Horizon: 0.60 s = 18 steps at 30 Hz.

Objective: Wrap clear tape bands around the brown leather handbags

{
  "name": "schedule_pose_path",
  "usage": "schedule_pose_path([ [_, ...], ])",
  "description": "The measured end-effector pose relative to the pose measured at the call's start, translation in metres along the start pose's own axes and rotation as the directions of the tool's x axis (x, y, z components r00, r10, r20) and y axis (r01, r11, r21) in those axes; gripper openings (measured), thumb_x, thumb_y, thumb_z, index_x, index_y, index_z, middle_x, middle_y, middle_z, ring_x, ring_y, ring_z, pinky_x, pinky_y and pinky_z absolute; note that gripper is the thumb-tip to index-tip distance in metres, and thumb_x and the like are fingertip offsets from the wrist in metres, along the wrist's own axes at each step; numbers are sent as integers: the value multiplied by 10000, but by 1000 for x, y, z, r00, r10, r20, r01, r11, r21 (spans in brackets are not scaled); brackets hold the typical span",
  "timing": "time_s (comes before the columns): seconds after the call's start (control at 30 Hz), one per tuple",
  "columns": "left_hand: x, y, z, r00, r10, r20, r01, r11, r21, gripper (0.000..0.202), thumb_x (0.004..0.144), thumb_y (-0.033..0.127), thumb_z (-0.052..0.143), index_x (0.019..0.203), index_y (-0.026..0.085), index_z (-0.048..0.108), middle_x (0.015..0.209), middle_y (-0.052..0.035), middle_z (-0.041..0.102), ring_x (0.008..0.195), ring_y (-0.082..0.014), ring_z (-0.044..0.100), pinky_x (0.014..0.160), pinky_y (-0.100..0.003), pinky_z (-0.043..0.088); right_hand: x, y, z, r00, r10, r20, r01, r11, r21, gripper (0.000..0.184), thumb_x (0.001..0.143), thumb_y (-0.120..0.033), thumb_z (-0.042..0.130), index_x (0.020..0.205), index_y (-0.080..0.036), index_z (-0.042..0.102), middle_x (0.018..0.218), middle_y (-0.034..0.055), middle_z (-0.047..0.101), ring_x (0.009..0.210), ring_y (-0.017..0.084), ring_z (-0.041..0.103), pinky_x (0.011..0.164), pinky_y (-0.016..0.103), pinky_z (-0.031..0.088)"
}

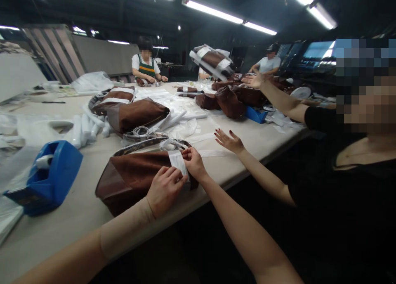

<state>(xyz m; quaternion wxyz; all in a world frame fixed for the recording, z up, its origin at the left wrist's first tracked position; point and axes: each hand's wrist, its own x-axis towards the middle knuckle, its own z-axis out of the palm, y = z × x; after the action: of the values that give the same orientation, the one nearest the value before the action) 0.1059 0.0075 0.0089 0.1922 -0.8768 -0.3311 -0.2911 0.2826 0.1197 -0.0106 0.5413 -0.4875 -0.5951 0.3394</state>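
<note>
A brown handbag (133, 170) with darker, smoother ends lies on its side near the table edge. Across its right part runs a white strip (177, 162), perhaps paper or wrapping. My left hand (163, 189) is closed at the strip's lower end, its fingertips pinching the edge. At the strip's right side my right hand (194, 164) is closed too, with thumb and fingers together on it. Behind the strip sits a strap bundled in clear plastic (171, 143). Another brown bag (136, 114) with coiled straps lies just beyond.
A blue tape dispenser (58, 176) stands at left, by white rolls (82, 129). At right, a co-worker's open hand (230, 143) hovers over the table; their other hand (255, 81) is raised near a blurred wrapped bag (213, 61) in mid-air. More brown bags (230, 102) lie behind.
</note>
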Motion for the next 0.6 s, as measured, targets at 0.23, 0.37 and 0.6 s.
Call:
schedule_pose_path([
  [0.23,-8,5,15,994,-62,-88,59,997,-41,162,934,123,484,1015,155,620,847,-49,594,838,-193,551,719,-323,436,59,-9,-85,981,81,-177,-97,992,-81,566,732,-299,91,369,81,300,999,171,636,786,-78,556,565,98,258],
  [0.37,-15,7,23,994,-86,-73,83,995,-48,174,954,134,455,1044,148,604,868,-49,603,828,-173,571,606,-260,439,72,-10,-96,972,127,-196,-154,979,-131,512,698,-274,77,366,72,257,884,120,639,711,-108,523,527,87,211],
  [0.6,-21,8,31,997,-63,-46,64,998,13,195,955,113,420,1046,135,591,854,-49,620,828,-185,611,566,-259,478,67,-9,-66,970,167,-176,-207,947,-244,480,726,-288,47,380,-16,237,714,60,596,587,-114,516,503,87,212],
])
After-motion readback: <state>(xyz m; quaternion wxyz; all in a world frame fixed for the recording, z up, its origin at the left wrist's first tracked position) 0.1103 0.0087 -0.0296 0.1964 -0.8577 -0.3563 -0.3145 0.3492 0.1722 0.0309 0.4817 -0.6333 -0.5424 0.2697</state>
